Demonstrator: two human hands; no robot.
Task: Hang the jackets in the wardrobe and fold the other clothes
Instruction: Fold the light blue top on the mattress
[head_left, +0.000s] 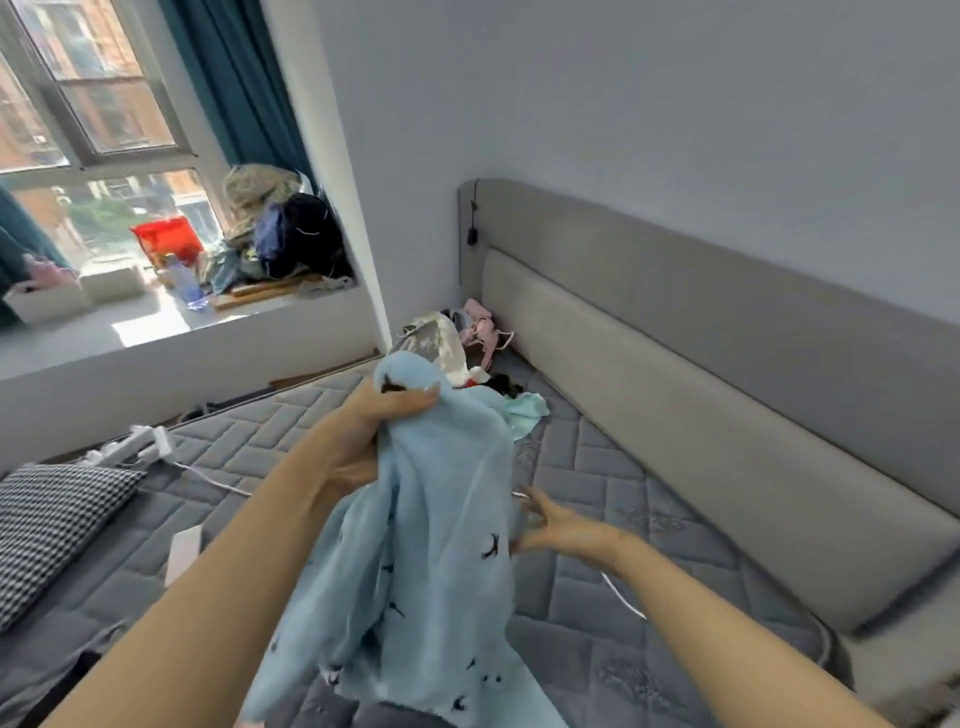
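Light-blue garment (426, 545) with small dark bird prints, hanging crumpled above grey mattress, more clothes heaped (457, 343) at headboard corner

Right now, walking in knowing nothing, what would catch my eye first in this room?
First, the light blue garment with small dark prints, held up at the centre over the grey mattress: the left hand grips its top and the right hand reaches for its edge. Next, the heap of clothes in the bed's far corner beside the headboard, and the cluttered windowsill at left.

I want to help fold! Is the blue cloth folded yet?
Not yet. The blue cloth hangs loose and crumpled from the left hand above the bed.
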